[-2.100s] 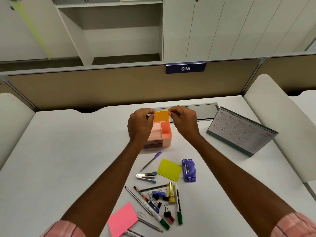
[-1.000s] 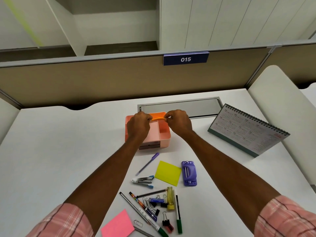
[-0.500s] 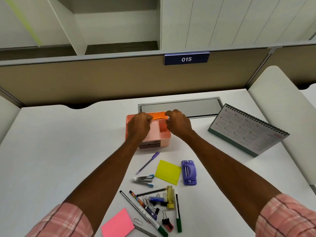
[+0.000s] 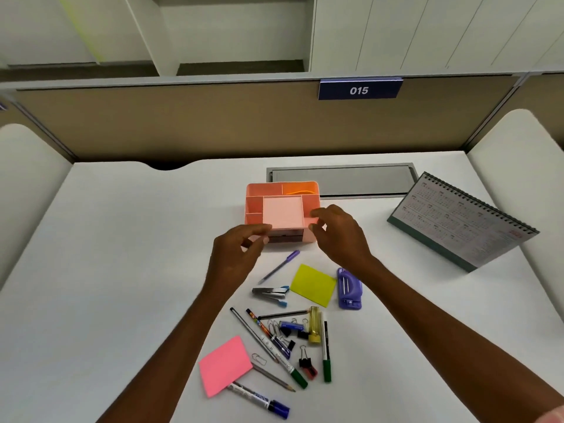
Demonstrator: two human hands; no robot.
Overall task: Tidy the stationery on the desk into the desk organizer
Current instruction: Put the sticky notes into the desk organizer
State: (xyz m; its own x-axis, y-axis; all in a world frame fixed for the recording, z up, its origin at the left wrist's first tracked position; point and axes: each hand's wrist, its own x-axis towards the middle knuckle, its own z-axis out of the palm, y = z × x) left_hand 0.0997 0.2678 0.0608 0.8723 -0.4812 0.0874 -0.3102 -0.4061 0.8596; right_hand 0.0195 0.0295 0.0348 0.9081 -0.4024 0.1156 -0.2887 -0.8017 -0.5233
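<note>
The pink desk organizer [image 4: 282, 212] stands mid-desk, with an orange sticky-note pad [image 4: 300, 189] lying in its back right compartment. My left hand [image 4: 236, 254] hovers at its front left corner and my right hand [image 4: 338, 233] at its front right corner; both hold nothing, fingers loosely curled apart. Closer to me lie a purple pen [image 4: 279, 267], a yellow sticky pad [image 4: 312, 284], a small stapler [image 4: 270, 293], a purple hole punch [image 4: 349, 289], a pink sticky pad [image 4: 224, 364], and a heap of pens, pencils, markers and binder clips [image 4: 290, 334].
A desk calendar [image 4: 464, 221] stands at the right. A grey cable hatch [image 4: 360, 178] sits behind the organizer. A beige partition with a "015" sign [image 4: 359, 90] closes the back. White side panels flank the desk on both sides.
Both hands let go of the orange pad, which now rests in the organizer's back right compartment. The hands drew back toward me to the organizer's front corners.
</note>
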